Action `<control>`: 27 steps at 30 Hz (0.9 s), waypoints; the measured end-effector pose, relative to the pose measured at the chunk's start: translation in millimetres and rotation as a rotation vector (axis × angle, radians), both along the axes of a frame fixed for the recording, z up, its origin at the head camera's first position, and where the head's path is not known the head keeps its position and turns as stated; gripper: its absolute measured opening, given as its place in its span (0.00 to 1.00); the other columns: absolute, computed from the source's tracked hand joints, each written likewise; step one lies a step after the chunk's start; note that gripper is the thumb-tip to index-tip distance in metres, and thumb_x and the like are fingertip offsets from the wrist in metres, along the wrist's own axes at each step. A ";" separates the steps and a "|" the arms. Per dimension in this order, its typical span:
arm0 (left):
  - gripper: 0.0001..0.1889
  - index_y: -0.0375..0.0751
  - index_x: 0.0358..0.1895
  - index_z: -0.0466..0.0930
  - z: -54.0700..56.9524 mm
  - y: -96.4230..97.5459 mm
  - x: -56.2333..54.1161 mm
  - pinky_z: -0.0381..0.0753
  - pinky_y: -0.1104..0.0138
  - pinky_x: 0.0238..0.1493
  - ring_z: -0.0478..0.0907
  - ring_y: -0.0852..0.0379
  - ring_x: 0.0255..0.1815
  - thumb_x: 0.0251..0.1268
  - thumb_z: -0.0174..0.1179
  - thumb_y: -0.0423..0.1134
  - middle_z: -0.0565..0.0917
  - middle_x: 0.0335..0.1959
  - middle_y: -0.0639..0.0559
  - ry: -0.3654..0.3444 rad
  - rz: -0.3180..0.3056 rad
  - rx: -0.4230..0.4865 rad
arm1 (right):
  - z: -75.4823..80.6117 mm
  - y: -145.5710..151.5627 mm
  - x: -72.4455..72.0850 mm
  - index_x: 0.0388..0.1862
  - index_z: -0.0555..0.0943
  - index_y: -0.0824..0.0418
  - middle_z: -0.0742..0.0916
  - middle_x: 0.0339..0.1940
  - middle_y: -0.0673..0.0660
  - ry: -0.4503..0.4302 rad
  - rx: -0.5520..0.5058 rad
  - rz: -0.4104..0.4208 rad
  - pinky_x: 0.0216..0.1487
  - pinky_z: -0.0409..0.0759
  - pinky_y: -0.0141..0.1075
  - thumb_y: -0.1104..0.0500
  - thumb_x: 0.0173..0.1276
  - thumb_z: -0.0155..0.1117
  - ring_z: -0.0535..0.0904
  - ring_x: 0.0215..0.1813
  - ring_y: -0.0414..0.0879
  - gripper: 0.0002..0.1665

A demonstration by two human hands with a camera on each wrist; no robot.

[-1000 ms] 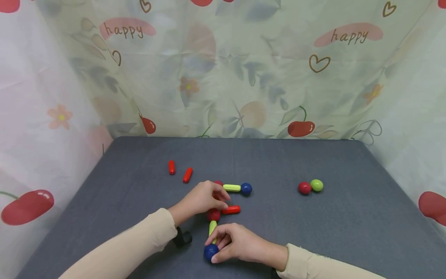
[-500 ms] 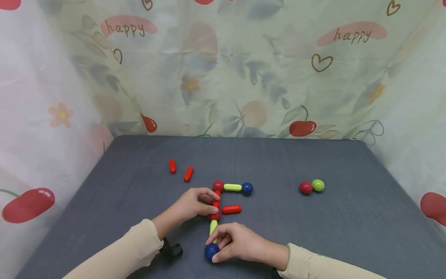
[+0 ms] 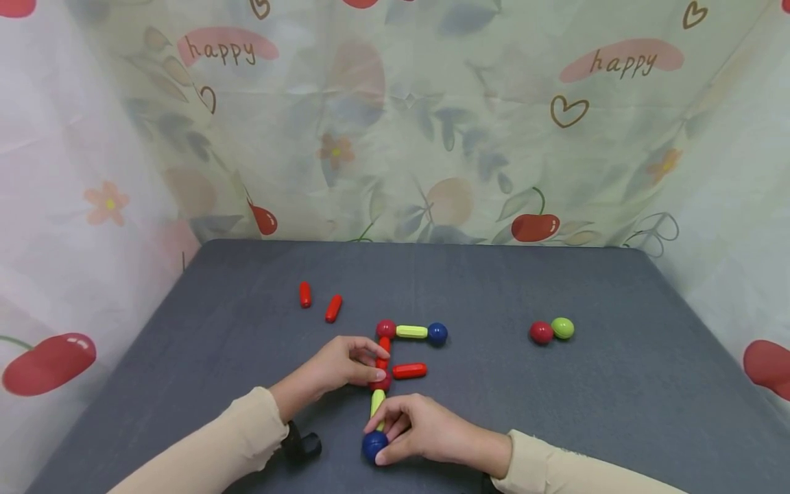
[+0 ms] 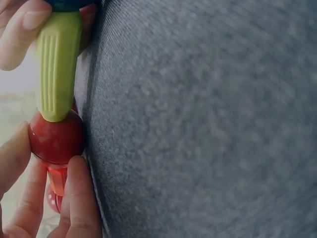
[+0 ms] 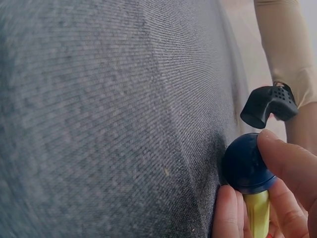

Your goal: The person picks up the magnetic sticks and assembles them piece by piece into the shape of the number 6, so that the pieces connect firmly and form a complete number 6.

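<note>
My left hand [image 3: 333, 369] pinches a red ball [image 4: 57, 136] between thumb and fingers. A yellow-green rod [image 4: 55, 64] runs from that ball to a blue ball [image 5: 246, 162], which the thumb and fingers of my right hand [image 3: 426, 432] hold at the near end. Beyond the red ball, a red rod [image 3: 384, 348], partly hidden by my left fingers, leads to a far red ball [image 3: 386, 328]. From there another yellow-green rod [image 3: 411, 332] extends right to a second blue ball [image 3: 437, 334]. One loose red rod [image 3: 410, 371] lies just right of the pinched ball.
Two red rods, a left one [image 3: 305, 294] and a right one [image 3: 334, 309], lie farther back on the dark grey table [image 3: 185, 343]. Off to the right, a red ball [image 3: 541, 333] and a green ball [image 3: 563, 328] sit side by side. A patterned curtain [image 3: 407, 137] stands behind.
My left hand has come back and left from beside the loose red rod onto the near red ball, uncovering the far red ball. The right hand keeps its hold on the blue ball.
</note>
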State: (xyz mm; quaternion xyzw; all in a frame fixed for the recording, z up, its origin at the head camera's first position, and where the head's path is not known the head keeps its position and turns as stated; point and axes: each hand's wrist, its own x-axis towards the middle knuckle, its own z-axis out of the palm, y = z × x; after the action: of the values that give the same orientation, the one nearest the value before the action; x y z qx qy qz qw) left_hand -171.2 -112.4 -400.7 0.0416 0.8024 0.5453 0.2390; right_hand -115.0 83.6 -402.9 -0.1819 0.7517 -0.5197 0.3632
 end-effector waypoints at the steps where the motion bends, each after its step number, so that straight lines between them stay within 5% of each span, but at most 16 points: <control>1: 0.16 0.41 0.49 0.83 -0.4 -0.3 -0.4 0.84 0.63 0.42 0.81 0.58 0.32 0.55 0.70 0.35 0.82 0.35 0.47 0.001 -0.003 -0.001 | -0.1 -0.1 0.0 0.43 0.85 0.52 0.84 0.36 0.51 -0.001 0.003 -0.001 0.41 0.81 0.32 0.63 0.56 0.75 0.77 0.37 0.44 0.15; 20: 0.17 0.42 0.49 0.84 -1.4 0.0 -0.4 0.83 0.64 0.39 0.80 0.59 0.30 0.54 0.71 0.36 0.82 0.34 0.48 0.002 0.009 -0.028 | 4.1 6.8 -1.1 0.50 0.83 0.52 0.83 0.41 0.49 -0.024 -0.007 0.040 0.46 0.82 0.34 0.59 0.58 0.74 0.80 0.42 0.43 0.19; 27: 0.17 0.41 0.49 0.83 -1.3 -1.6 -0.2 0.84 0.63 0.40 0.80 0.59 0.30 0.55 0.71 0.36 0.82 0.34 0.47 -0.004 0.000 0.003 | 19.7 16.4 -9.3 0.49 0.82 0.58 0.84 0.44 0.55 0.069 0.012 -0.049 0.46 0.83 0.38 0.63 0.56 0.74 0.82 0.44 0.45 0.20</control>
State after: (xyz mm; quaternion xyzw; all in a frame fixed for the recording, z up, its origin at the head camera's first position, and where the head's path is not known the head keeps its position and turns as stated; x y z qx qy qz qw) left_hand -171.4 -114.0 -402.0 0.0406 0.8010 0.5466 0.2407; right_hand -124.2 100.1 -383.2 -0.1789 0.7711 -0.5172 0.3254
